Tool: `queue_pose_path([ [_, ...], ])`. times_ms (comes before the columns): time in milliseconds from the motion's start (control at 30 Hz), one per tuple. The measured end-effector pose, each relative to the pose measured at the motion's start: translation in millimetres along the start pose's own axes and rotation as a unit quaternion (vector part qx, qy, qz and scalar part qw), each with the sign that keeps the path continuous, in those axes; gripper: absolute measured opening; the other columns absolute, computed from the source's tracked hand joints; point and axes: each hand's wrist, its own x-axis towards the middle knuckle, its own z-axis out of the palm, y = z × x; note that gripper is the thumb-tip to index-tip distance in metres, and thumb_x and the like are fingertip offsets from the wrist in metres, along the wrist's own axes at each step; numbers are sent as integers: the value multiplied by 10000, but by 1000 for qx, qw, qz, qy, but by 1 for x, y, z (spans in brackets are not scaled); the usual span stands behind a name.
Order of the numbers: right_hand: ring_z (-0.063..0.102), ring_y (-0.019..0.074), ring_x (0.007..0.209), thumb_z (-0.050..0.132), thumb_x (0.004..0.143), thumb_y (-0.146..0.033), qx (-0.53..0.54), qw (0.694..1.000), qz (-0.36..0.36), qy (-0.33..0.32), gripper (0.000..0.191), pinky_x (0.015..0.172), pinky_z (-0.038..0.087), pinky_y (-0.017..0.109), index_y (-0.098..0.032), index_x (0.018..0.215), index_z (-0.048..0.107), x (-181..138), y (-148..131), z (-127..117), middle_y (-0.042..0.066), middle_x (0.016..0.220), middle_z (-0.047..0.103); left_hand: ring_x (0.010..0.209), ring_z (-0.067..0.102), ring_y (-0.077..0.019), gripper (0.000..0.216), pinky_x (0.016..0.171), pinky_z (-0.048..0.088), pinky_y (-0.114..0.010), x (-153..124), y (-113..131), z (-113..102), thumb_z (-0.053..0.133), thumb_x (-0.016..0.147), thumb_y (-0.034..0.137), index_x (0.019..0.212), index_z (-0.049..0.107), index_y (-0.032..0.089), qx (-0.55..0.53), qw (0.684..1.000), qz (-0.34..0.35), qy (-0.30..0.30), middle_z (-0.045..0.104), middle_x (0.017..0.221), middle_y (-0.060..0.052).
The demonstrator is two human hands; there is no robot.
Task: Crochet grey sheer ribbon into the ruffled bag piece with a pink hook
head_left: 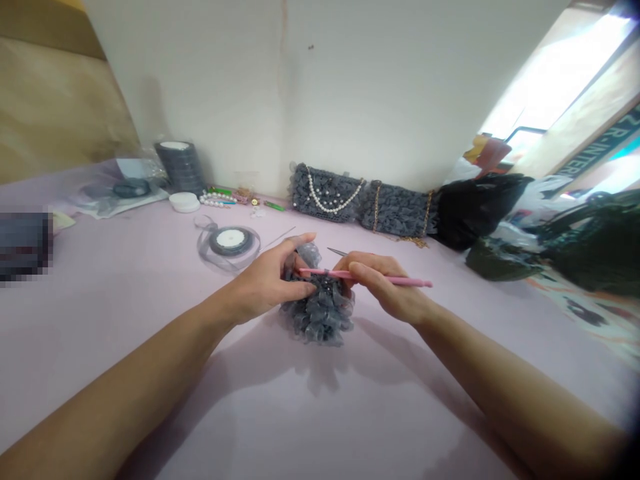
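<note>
A ruffled grey crochet piece (pixel 323 313) is held just above the table in the middle of the head view. My left hand (pixel 270 280) is closed on its left side, thumb in front and index finger raised. A pink crochet hook (pixel 400 281) lies across the top of the piece, its tip by my left fingers and a loop of grey ribbon around its shaft. My right hand (pixel 385 280) grips the hook, with fingers curled beside the piece. A thin pointed metal tip (pixel 336 251) shows just behind my right hand; the rest of it is hidden.
Grey ribbon runs from a spool (pixel 231 241) at left. A ribbon stack (pixel 181 167), white lid (pixel 184 202) and pearl beads (pixel 216 198) stand behind. Two ruffled grey bags, one with a pearl strand (pixel 330 213), one with gold chain (pixel 376 207), lean against the wall beside a black bag (pixel 470 207).
</note>
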Motion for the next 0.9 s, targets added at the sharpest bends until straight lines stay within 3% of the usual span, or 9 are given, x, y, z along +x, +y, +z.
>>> queue_pose_path([
  [233,593,123,732,379,1004,-252,-46,997,-13,-64,318,683,467,242,-154,913,667,0,-8,-11,27,796,657,719,520,-108,858,609,390,-240,1,0,-2,704,728,171,1501,333,170,36,999,13,19,557,828,29],
  [500,547,107,671,369,970,-167,-135,989,-53,-28,290,637,424,256,-139,911,652,-1,-16,-5,13,782,619,686,518,-111,773,605,404,-244,1,-1,0,675,743,205,1462,395,158,114,989,39,80,566,829,23],
  [700,487,121,633,366,968,-162,-250,959,-134,16,244,608,400,279,-129,845,574,-3,-21,14,44,781,564,747,548,-132,682,724,437,-271,0,-2,8,622,742,141,1410,493,185,227,960,65,153,561,824,28],
  [900,526,152,655,376,1025,-258,-414,898,-136,57,267,573,418,271,-163,813,508,-8,-13,42,59,787,539,818,576,-157,641,810,445,-287,-2,-3,23,594,753,112,1388,527,165,255,944,89,192,584,854,7],
])
